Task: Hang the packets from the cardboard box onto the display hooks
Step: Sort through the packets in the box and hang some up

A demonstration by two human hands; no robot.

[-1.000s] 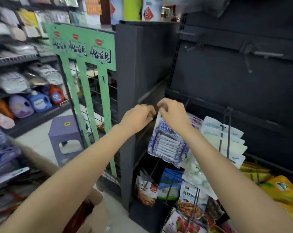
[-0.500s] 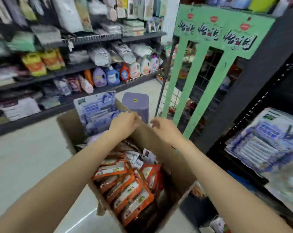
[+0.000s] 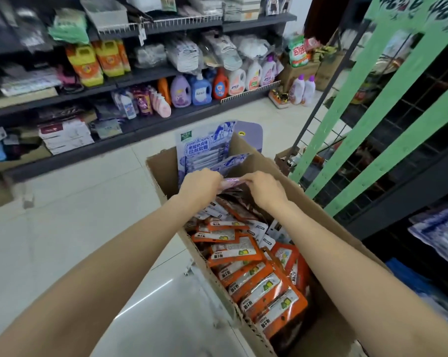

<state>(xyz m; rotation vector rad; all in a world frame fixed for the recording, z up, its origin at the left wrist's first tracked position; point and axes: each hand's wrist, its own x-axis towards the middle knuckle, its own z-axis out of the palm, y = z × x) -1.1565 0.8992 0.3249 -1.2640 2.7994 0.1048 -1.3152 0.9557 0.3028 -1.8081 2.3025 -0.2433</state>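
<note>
Two bare hands meet over the far end of the cardboard box [image 3: 328, 228], which stands open on the pale tiled floor [image 3: 71, 228] and fills the frame from centre down to 5 o'clock. The left hand [image 3: 201, 188] and the right hand [image 3: 265, 190] each have their fingers curled over the top edge of a pale purple packet [image 3: 232, 181], pinching it between them just above the heap; the packet's body is hidden behind the knuckles, so how far it is lifted cannot be told. Beneath the forearms, toward 6 o'clock, lie many orange packets [image 3: 256, 276], overlapping flat in rows and touching one another. At 12 o'clock from the hands, blue-and-white packets [image 3: 205, 150] stand upright against the box's far wall, their tops rising above the rim. Just beyond them is a purple stool [image 3: 251, 130], partly hidden by the box flap. At 2 o'clock a green display rack [image 3: 387, 104] with wire grid leans across the view, beside a dark shelving unit. At 3 to 4 o'clock, blurred blue-and-white hung packets [image 3: 441, 233] show at the frame edge, well apart from the hands. Across 10 to 12 o'clock run dark store shelves [image 3: 145, 73] carrying detergent bottles [image 3: 199, 90] and yellow bags.
</note>
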